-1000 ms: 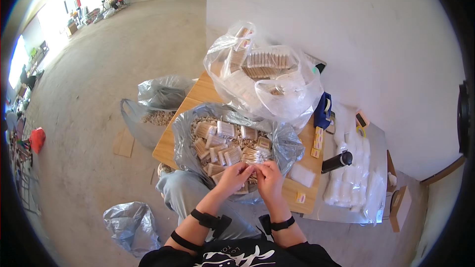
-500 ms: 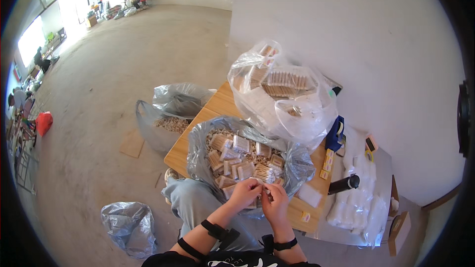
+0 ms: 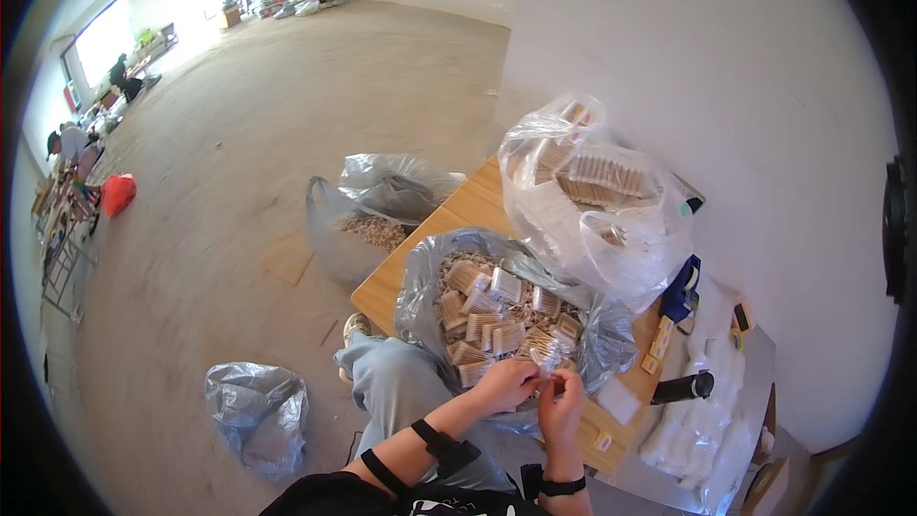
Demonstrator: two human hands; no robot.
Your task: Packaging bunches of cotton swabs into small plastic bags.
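My left hand point(image 3: 509, 385) and my right hand point(image 3: 562, 403) meet at the near edge of a grey plastic bag point(image 3: 417, 301). Their fingertips pinch a small clear plastic packet point(image 3: 544, 359); its contents are too small to make out. Beyond the fingers, the open bag holds several flat packs of cotton swabs point(image 3: 509, 337) on a bed of loose short swab-like pieces point(image 3: 465, 261). The bag rests on a wooden table point(image 3: 449, 234) in front of my knees.
A big clear bag of swab packs point(image 3: 602, 182) stands behind. To the right are a blue tape dispenser point(image 3: 680, 291), small yellow boxes point(image 3: 657, 344), a black bottle point(image 3: 683, 388) and white wrapped bundles point(image 3: 702, 420). Bags point(image 3: 368, 229) lie on the floor; people work far left.
The view has swung left, so the scene sits further right. My hands stay together at the bag's near edge, and the clear plastic between the fingertips now shows more plainly.
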